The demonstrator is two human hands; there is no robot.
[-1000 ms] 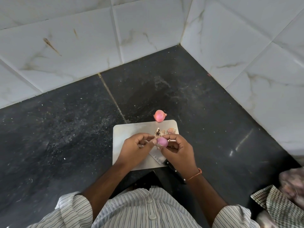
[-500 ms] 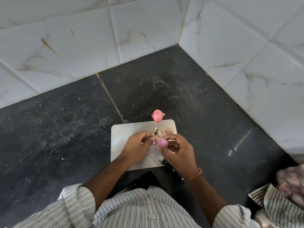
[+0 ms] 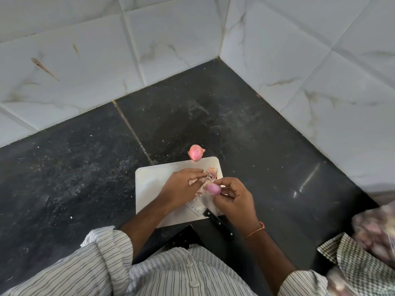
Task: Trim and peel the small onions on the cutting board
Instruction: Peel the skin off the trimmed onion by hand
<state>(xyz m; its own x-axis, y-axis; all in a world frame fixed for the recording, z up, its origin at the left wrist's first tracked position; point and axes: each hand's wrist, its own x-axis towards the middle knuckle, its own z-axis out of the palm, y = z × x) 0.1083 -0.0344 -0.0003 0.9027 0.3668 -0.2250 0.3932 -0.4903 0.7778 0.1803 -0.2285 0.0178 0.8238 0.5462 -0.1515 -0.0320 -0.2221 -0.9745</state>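
Peeled onion (image 3: 213,188): small and purple-pink, held just above the right part of the cutting board, between the two hands.
Right hand (image 3: 235,196): fingers curled round the peeled onion, pinching it at the fingertips; a thin orange band sits on the wrist.
Left hand (image 3: 181,185): fingers stretched toward the right over the board, tips closed on pale loose skin (image 3: 201,189) that hangs beside the peeled onion.
Peel scraps (image 3: 211,172): a small heap of papery skins on the far right part of the board, just beyond the hands.
Cutting board (image 3: 149,184): pale, rounded corners, lying flat on the worktop at its near edge.
Knife (image 3: 213,218): blade lying on the near part of the board under the hands, black handle running off the near right edge.
Unpeeled onion (image 3: 195,152): pink, resting on the worktop and touching the far edge of the board.
Worktop (image 3: 74,167): dark speckled stone, filling a corner.
Walls (image 3: 171,39): white marbled tiles on the far and right sides.
Checked cloth (image 3: 352,259): at the near right, beside a blurred bag of pinkish things.
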